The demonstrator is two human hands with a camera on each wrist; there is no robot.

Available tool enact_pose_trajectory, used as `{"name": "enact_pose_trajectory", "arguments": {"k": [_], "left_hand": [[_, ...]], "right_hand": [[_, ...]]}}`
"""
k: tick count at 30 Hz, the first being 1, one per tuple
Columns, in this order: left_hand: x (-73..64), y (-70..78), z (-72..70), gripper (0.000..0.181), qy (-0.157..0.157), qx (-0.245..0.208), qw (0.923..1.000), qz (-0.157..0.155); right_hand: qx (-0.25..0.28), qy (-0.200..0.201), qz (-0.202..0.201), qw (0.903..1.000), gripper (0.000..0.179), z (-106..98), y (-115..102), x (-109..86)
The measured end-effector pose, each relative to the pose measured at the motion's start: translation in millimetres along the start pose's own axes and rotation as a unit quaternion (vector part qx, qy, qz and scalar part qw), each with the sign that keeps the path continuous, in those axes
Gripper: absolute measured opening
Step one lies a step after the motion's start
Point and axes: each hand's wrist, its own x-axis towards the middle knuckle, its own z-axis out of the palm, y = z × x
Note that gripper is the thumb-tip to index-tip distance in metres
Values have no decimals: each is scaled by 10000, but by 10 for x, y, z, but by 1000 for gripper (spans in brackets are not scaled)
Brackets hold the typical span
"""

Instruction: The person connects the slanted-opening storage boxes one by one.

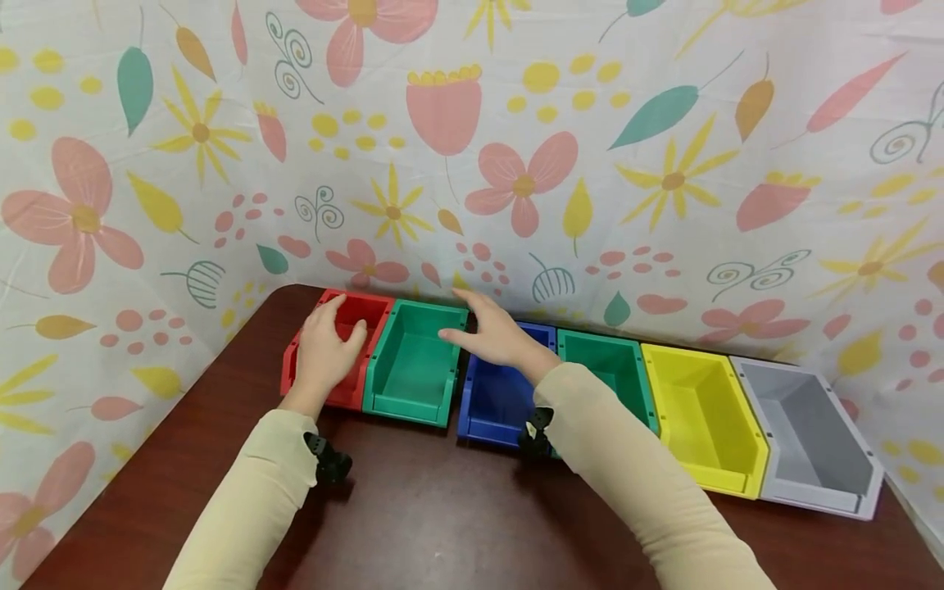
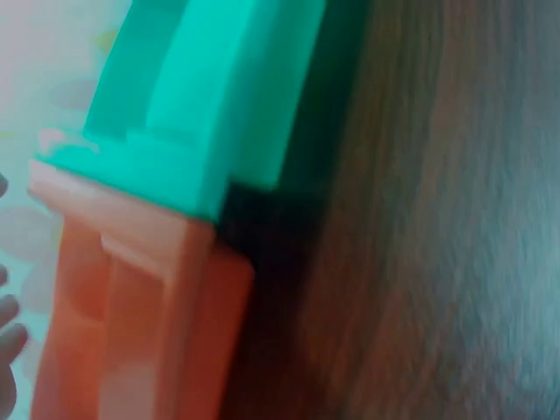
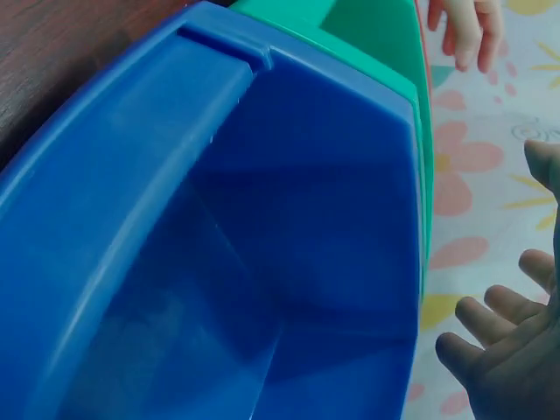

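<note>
In the head view my left hand point(image 1: 324, 348) is over the red bin point(image 1: 359, 392), fingers spread and bent a little, with nothing held. My right hand point(image 1: 496, 329) reaches over the gap between the left green bin point(image 1: 416, 352) and the blue bin point(image 1: 497, 393); thumb and fingers stand apart around air. Its fingers also show at the right of the right wrist view, beyond the blue bin point(image 3: 289, 219). Only fingertips of the left hand point(image 2: 9, 337) appear in the left wrist view, which is blurred. Whether either hand touches a bin rim, I cannot tell.
Right of the blue bin stand a second green bin point(image 1: 608, 365), a yellow bin point(image 1: 708, 418) and a grey bin point(image 1: 807, 434). All line the back of a dark brown table point(image 1: 435, 516), against a flower-print cloth point(image 1: 509, 98). A narrow gap parts the left pair.
</note>
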Motion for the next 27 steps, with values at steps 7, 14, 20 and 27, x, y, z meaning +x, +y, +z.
{"name": "enact_pose_trajectory", "arguments": {"k": [7,14,20,27], "left_hand": [[70,209,37,67,-777,-427,9956,-317],[39,311,101,65,-1272,-651,9879,-602],[-9,382,183,61,-1501,-496,9850,-695],[-19,369,262,54,-1319,-395,9876,-757]], "right_hand": [[1043,34,248,9942,74,-172,57,-112],[1884,142,686,9796,66,-288,116,-297],[2770,180,1052,9549,67,-446,167,-502],[2926,4,1537,9438,74,-628,265,-714]]}}
